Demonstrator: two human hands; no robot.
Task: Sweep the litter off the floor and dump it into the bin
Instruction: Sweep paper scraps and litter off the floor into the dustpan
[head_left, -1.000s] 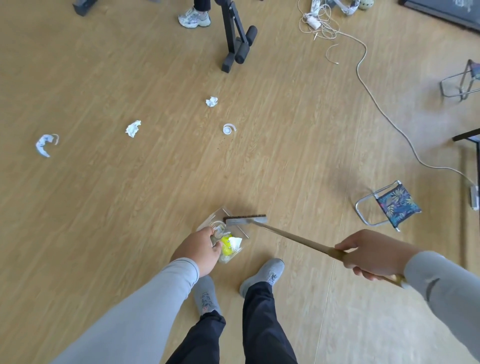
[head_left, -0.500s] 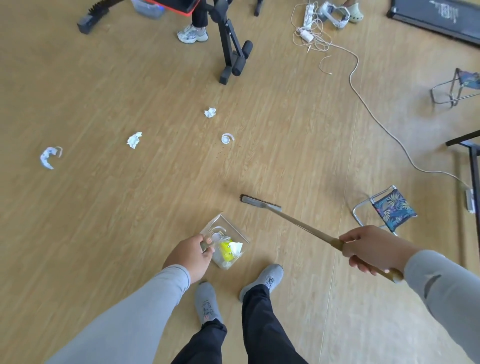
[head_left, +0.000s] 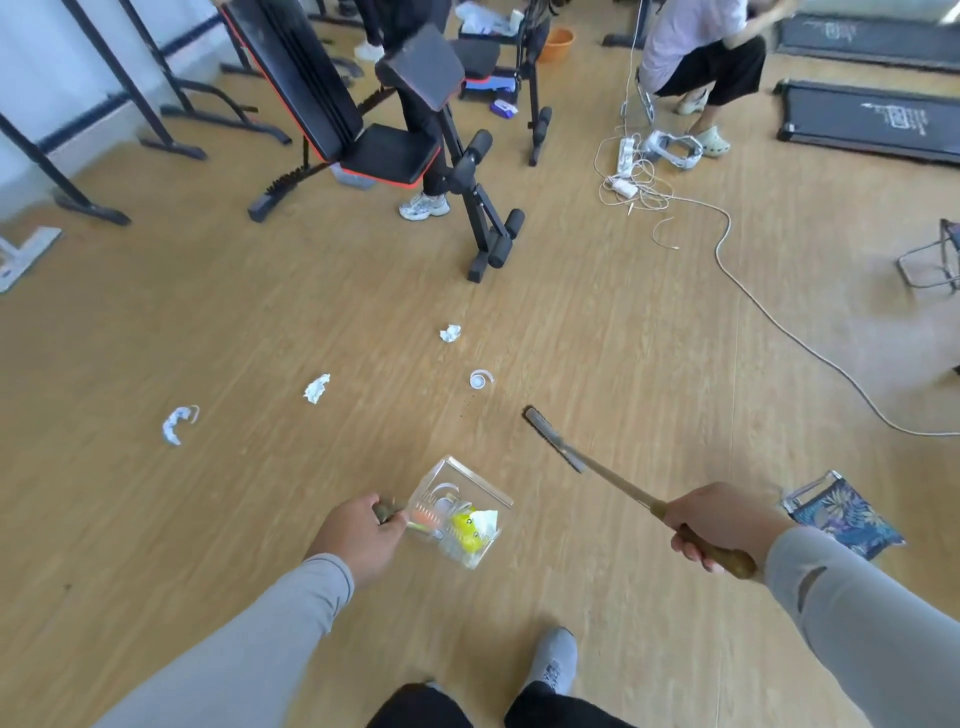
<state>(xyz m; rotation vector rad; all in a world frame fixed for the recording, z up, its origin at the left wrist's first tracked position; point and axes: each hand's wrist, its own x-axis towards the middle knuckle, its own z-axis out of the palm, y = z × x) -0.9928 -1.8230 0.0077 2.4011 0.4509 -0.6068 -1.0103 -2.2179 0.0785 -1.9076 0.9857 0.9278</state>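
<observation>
My left hand (head_left: 361, 538) grips the handle of a clear plastic dustpan (head_left: 460, 512) that holds a yellow scrap and white paper. My right hand (head_left: 719, 522) grips the wooden handle of a brush (head_left: 553, 439), whose dark head is lifted off the dustpan and points toward a white bottle cap (head_left: 480, 378). On the wooden floor lie two crumpled paper balls (head_left: 450, 332) (head_left: 317, 388) and a face mask (head_left: 176, 425). No bin shows clearly; an orange bucket (head_left: 556, 44) stands far back.
A black weight bench (head_left: 395, 150) with a person's white shoe (head_left: 423, 207) stands beyond the litter. A white cable (head_left: 748, 291) and power strip run on the right. A folding stool (head_left: 841, 514) sits by my right arm. A crouching person (head_left: 701, 57) and treadmills (head_left: 872, 119) are at the back.
The brush head has swung away from the dustpan, forward and to the right. My head has tilted up, bringing the bench and people into view. The dustpan stays in my left hand.
</observation>
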